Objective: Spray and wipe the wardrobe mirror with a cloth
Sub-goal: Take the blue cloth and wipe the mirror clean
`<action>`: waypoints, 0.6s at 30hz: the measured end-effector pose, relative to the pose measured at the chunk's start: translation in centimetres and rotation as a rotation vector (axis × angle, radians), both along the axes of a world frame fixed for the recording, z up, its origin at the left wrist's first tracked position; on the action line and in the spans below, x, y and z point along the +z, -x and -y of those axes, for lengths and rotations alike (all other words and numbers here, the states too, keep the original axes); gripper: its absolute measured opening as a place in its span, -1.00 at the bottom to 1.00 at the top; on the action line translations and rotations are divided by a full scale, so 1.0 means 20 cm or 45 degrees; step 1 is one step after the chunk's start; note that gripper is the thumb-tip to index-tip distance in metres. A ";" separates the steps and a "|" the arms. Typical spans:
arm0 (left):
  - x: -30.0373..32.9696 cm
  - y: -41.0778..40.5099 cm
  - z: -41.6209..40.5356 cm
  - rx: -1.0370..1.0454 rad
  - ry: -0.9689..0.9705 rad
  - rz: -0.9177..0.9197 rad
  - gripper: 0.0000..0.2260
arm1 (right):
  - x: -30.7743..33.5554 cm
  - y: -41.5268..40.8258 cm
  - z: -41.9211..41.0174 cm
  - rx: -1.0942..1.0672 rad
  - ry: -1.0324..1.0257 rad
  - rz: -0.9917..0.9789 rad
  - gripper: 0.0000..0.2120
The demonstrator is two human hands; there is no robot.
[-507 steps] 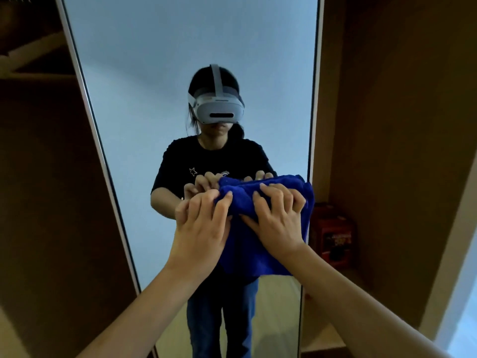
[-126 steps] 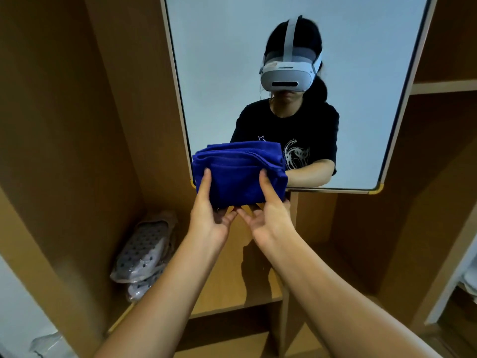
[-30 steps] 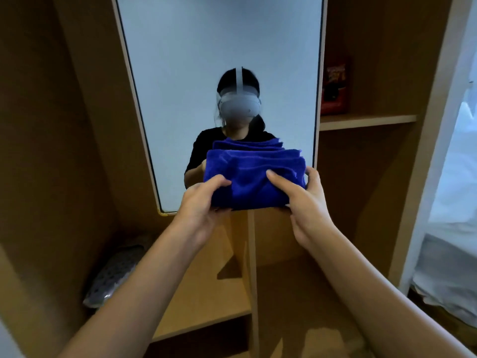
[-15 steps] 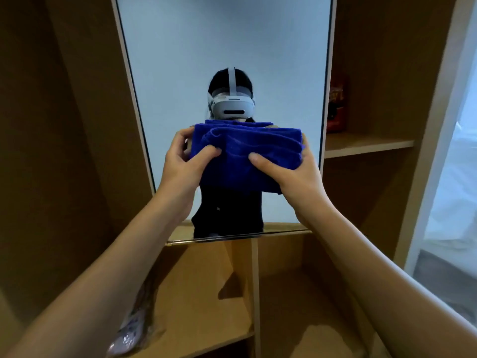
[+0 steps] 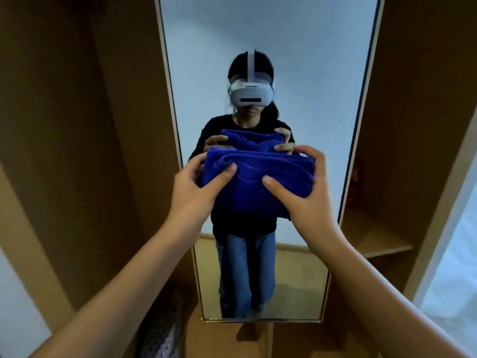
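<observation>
Folded blue microfibre cloth (image 5: 258, 182), soft, light and floppy, is pinched at its left end by the left hand (image 5: 192, 189) and right end by the right hand (image 5: 307, 192), before the wardrobe mirror (image 5: 268, 47).

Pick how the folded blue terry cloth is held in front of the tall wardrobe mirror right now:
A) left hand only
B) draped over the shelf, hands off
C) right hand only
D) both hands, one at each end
D: the left hand grips the left end of the folded blue terry cloth and the right hand grips the right end, in front of the tall wardrobe mirror.
</observation>
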State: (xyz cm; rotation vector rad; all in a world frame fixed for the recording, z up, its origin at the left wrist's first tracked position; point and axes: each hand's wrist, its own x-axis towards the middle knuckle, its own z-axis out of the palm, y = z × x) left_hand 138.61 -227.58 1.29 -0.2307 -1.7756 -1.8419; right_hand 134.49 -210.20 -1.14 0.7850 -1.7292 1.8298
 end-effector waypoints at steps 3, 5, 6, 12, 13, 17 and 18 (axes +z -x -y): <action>0.25 -0.08 0.00 0.023 -0.055 0.041 -0.75 | 0.27 -0.07 0.00 0.034 -0.032 0.060 -0.48; 0.40 -0.13 -0.01 0.035 -0.083 0.099 -0.72 | 0.43 -0.13 -0.02 0.056 -0.093 0.098 -0.45; 0.45 -0.16 -0.02 0.037 -0.091 0.125 -0.70 | 0.49 -0.16 -0.03 0.076 -0.132 0.113 -0.42; 0.61 -0.28 -0.08 0.053 -0.126 0.218 -0.71 | 0.71 -0.28 -0.13 0.151 -0.317 0.213 -0.28; 0.61 -0.28 -0.09 0.060 -0.135 0.223 -0.72 | 0.71 -0.29 -0.15 0.144 -0.327 0.230 -0.28; 0.59 -0.29 -0.12 0.093 -0.162 0.233 -0.75 | 0.67 -0.32 -0.19 0.163 -0.270 0.341 -0.38; 0.58 -0.28 -0.12 0.090 -0.158 0.237 -0.74 | 0.66 -0.32 -0.20 0.165 -0.253 0.369 -0.40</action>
